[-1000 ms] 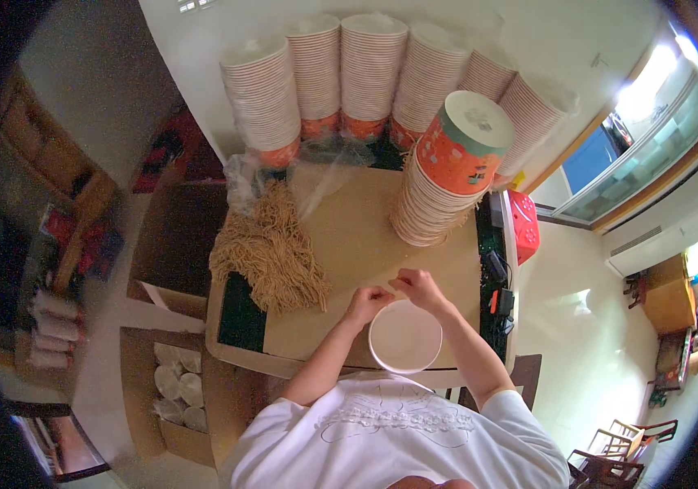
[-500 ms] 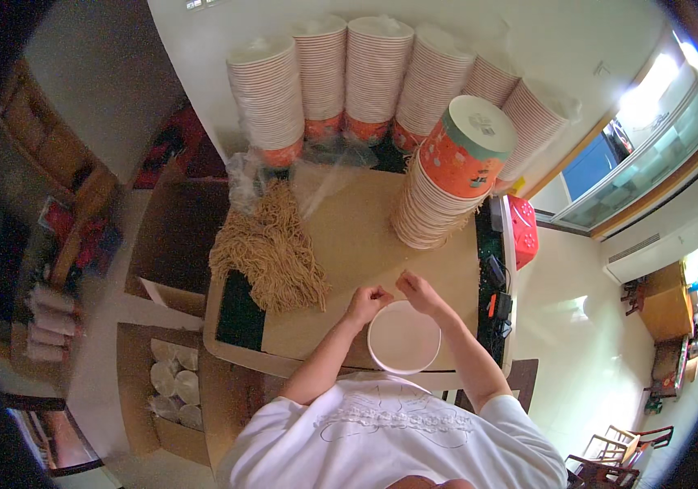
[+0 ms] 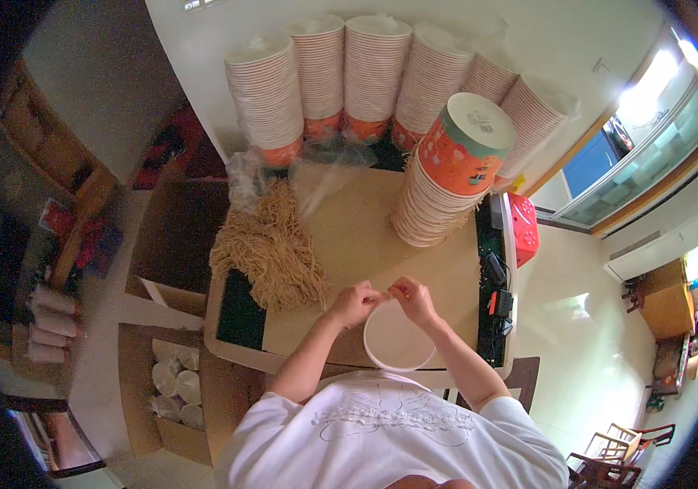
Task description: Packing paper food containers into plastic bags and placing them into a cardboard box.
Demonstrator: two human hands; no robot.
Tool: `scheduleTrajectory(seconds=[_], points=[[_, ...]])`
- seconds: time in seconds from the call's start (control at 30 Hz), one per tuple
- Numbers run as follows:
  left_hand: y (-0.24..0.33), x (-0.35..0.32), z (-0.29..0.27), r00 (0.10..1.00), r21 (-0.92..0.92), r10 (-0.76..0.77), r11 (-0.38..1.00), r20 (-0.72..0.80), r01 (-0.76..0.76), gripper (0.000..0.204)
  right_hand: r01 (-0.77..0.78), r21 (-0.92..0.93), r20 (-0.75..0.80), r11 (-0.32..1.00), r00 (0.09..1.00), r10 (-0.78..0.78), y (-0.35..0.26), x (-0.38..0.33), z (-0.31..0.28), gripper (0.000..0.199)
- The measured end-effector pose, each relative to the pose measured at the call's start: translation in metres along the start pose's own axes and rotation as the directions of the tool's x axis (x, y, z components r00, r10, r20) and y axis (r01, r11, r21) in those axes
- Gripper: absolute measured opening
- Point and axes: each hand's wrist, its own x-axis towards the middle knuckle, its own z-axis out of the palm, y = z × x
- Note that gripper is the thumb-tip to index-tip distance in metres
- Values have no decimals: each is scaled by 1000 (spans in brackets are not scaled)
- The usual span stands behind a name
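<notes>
The left hand (image 3: pixel 355 303) and the right hand (image 3: pixel 414 298) now meet fingertip to fingertip over the far rim of the white paper bowl (image 3: pixel 399 336), pinching something too small to make out between them; whether it is a strand of noodle or a bit of film I cannot tell. A second ago the hands sat slightly apart above that bowl; they have since drawn together, while the bowl itself has stayed put at the near edge of the cardboard-covered table (image 3: pixel 349 236), just in front of the person's chest; so the work looks to be fine finger handling at the bowl's rim, not lifting or moving it. Left of the bowl lies the heap of dried noodles (image 3: pixel 271 248), unshifted; beyond the bowl to the right leans the tall stack of orange bowls (image 3: pixel 447 179); further beyond, against the wall, stand the wrapped bowl stacks (image 3: pixel 373 69).
</notes>
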Motion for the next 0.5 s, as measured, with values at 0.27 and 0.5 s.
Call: scheduleTrajectory(seconds=[0.27,0.5], points=[[16,4,4,999,228,-5,974,36,-3,13,9,-31,52,999,999,-8,-4,-1,0,9],[-2,-4,12,737,-763,-511,216,443,609,12,-23,-54,65,998,998,26,-7,-5,3,11]])
